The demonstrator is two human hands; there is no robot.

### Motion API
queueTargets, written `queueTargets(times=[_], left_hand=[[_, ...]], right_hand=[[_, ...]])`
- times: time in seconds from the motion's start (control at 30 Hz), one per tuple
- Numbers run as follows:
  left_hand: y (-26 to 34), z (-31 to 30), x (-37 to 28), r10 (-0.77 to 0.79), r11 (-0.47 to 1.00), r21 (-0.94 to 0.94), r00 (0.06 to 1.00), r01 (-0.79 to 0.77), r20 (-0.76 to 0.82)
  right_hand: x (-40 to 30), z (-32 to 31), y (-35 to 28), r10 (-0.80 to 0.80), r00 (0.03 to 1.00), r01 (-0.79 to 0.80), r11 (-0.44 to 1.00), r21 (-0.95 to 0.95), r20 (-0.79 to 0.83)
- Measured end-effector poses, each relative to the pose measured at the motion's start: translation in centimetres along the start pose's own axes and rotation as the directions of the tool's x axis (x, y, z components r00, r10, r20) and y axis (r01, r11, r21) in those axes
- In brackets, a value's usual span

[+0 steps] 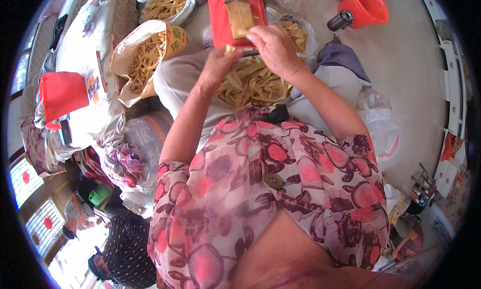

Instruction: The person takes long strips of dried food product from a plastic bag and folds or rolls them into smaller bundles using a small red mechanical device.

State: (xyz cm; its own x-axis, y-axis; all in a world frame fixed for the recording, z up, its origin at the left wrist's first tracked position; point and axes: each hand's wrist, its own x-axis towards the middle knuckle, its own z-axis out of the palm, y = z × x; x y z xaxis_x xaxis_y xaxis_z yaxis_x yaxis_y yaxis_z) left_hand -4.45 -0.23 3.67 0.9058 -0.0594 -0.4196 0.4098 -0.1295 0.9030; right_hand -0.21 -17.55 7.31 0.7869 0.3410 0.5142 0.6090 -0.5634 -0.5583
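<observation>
In front of me a wooden board [240, 20] with a crosspiece at its far end lies on a red surface [218, 16]. My left hand [221, 63] is just below the red surface's near edge, its fingers closed around a small pale piece [229, 48]. My right hand [277, 50] has its fingertips at the board's near end; blur hides whether a strip is between them. Beneath both hands, between my knees, lies a heap of flat yellowish dried strips [259, 84].
A sack [122, 60] of short rolled pieces [144, 65] stands at left, with a bag of strips [169, 3] behind it. Right of the board is a clear plastic bag [310, 41] of strips. A red bucket [362, 9] and a dark flask [340, 21] are farther right. Other people [126, 247] sit nearby.
</observation>
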Motion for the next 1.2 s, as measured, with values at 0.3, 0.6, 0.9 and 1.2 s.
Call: queueTargets(times=[0.3, 0.6, 0.9, 1.2], left_hand=[[-4.2, 2.3, -1.8, 0.093, 0.851, -0.525, 0.989, -0.018, 0.116], [-1.1, 1.9, -3.3, -0.082, 0.893, -0.373, 0.905, 0.253, 0.417], [4.1, 1.9, -4.8, 0.761, 0.593, 0.578, 0.625, -0.561, -0.174], [3.6, 1.2, -4.6, 0.334, 0.942, 0.029, 0.930, -0.334, -0.155]], right_hand=[[-3.7, 0.7, -5.0, -0.187, 0.982, 0.159, 0.869, 0.469, 0.012], [-2.5, 0.1, -3.7, 0.078, 0.987, -0.130, 0.904, 0.408, 0.142], [-2.6, 0.8, -2.7, 0.316, 0.532, -0.751, -0.254, 0.610, 0.786], [-2.2, -1.0, -3.1, 0.145, 0.918, -0.318, 0.825, 0.467, 0.370]])
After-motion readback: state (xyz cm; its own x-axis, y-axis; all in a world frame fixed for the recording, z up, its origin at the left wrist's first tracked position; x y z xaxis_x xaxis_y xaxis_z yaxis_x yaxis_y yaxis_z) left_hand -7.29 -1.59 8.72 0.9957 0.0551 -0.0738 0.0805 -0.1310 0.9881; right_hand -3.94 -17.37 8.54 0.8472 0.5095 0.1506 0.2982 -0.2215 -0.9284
